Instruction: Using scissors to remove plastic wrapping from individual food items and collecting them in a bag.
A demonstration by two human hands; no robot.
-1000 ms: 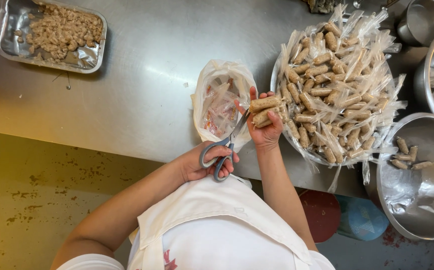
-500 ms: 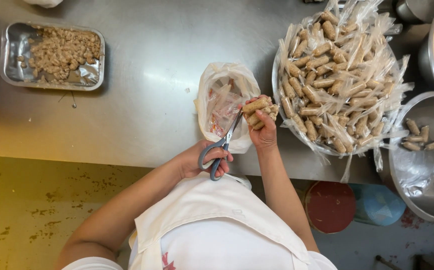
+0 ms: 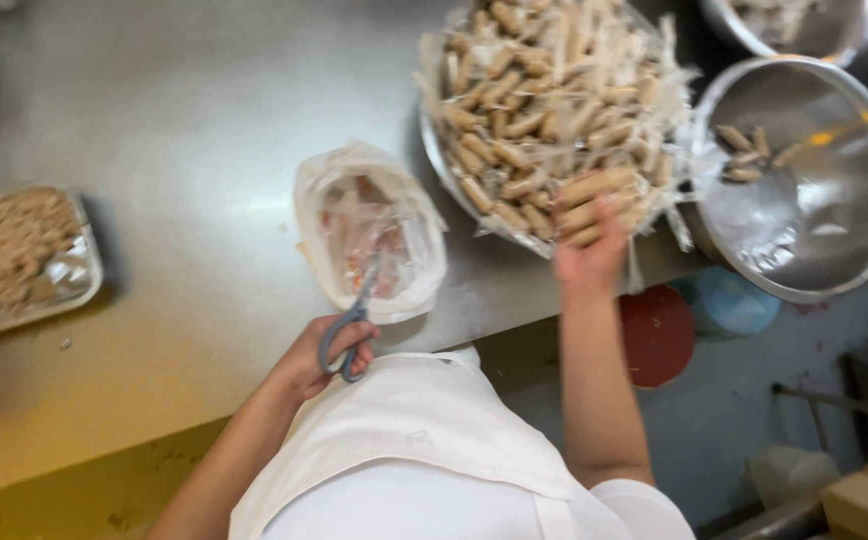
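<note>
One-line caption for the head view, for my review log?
Left hand holds grey scissors by a plastic bag; right hand grips sausages at the heaped bowl.

Bag (image 3: 372, 232) at table (image 3: 184, 120) centre; tray (image 3: 19, 260) at 9 o'clock; sausage bowl (image 3: 554, 110) at 2 o'clock; steel bowl (image 3: 814, 190) at 3 o'clock.

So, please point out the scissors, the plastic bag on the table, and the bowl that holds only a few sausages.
scissors (image 3: 352, 318): head view, on the grey handle loops.
plastic bag (image 3: 419, 262): head view, on its right rim.
steel bowl (image 3: 834, 210): head view, on its bare inner wall.
</note>
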